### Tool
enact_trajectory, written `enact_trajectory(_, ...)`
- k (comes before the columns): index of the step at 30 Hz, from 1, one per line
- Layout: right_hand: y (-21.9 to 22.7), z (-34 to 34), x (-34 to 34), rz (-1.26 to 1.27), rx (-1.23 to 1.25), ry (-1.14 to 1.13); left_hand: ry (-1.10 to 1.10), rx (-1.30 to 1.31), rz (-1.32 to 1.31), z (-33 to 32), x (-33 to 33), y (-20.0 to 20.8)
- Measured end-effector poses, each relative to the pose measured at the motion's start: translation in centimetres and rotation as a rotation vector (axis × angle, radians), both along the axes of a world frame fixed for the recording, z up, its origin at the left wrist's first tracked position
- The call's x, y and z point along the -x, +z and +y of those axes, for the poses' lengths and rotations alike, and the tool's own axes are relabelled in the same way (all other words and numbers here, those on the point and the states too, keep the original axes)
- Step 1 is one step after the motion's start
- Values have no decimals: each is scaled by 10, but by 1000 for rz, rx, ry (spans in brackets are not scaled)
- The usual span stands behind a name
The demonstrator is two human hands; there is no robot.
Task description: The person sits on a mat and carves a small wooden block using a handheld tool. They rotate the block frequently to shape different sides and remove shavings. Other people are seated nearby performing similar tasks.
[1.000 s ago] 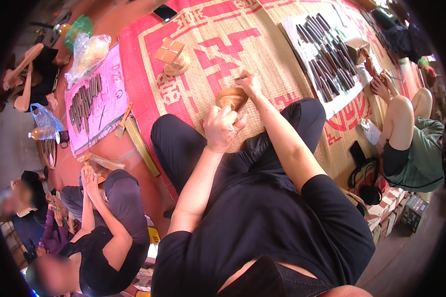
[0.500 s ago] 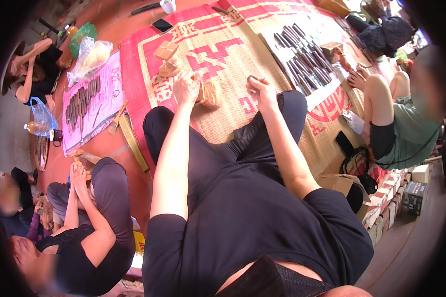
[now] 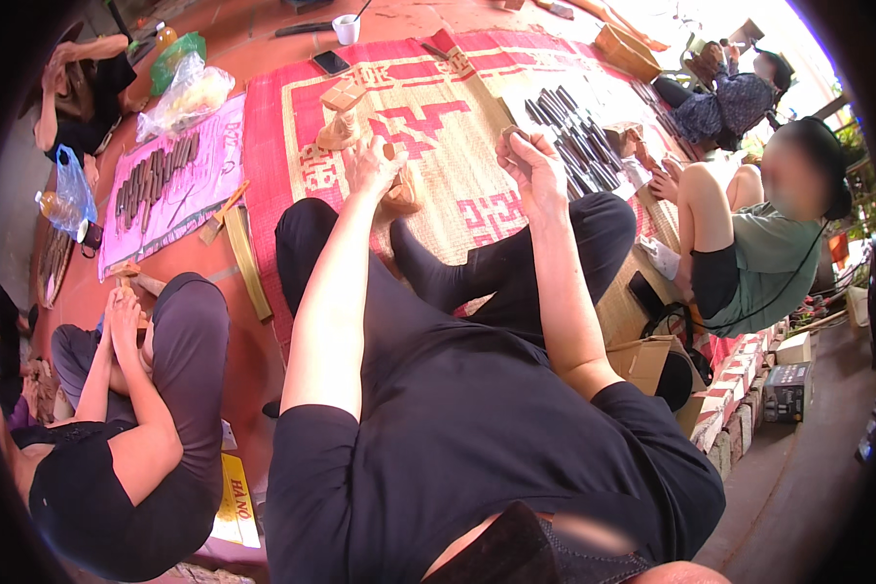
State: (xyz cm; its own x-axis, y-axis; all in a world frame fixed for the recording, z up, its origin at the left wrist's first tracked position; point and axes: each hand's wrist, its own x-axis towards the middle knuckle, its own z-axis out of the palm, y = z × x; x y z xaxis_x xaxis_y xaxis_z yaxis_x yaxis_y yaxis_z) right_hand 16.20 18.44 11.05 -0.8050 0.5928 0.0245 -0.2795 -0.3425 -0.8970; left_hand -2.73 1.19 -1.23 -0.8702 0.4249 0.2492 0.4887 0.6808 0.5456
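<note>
My left hand (image 3: 372, 173) is closed, with a small brown piece (image 3: 389, 151) showing between thumb and fingers. Right beside and under it is a light carved wooden piece (image 3: 405, 193); whether the hand also grips this wood is hidden. Just beyond stands more carved wood (image 3: 339, 131) with a square block (image 3: 344, 94) on top; I cannot tell if the two are joined. My right hand (image 3: 539, 167) is raised over the mat, pinching a small, thin brown piece (image 3: 510, 139), its kind unclear.
A red and straw mat (image 3: 438, 117) lies in front of my crossed legs. Chisel-like tools (image 3: 569, 136) lie ahead right, more tools (image 3: 156, 180) on a pink sheet at left. A brush (image 3: 222, 216), phone (image 3: 331, 63) and white cup (image 3: 346, 29) are around. People sit at both sides.
My right hand has risen and turned, so the brown piece now shows at its fingertips. My left hand has shifted slightly, showing its brown piece. The whole view has tilted a little.
</note>
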Motion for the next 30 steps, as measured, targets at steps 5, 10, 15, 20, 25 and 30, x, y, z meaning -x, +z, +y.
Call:
enact_trajectory(5,12,-11,-8,44,0,-9,16,1,16,-2,0,1)
enact_trajectory(10,15,-10,-13,134,7,-63,47,90,35,0,-1,-4)
enact_trajectory(15,10,-9,-13,73,23,-88,49,-4,92,-4,-5,-7)
enact_trajectory(20,-11,-16,3,-1,50,-29,65,-11,62,-4,-8,2)
enact_trajectory(25,-41,-32,31,-130,90,83,41,30,150,-8,-2,1)
enact_trajectory(30,-83,-37,63,-294,124,139,-40,-55,109,-8,5,10)
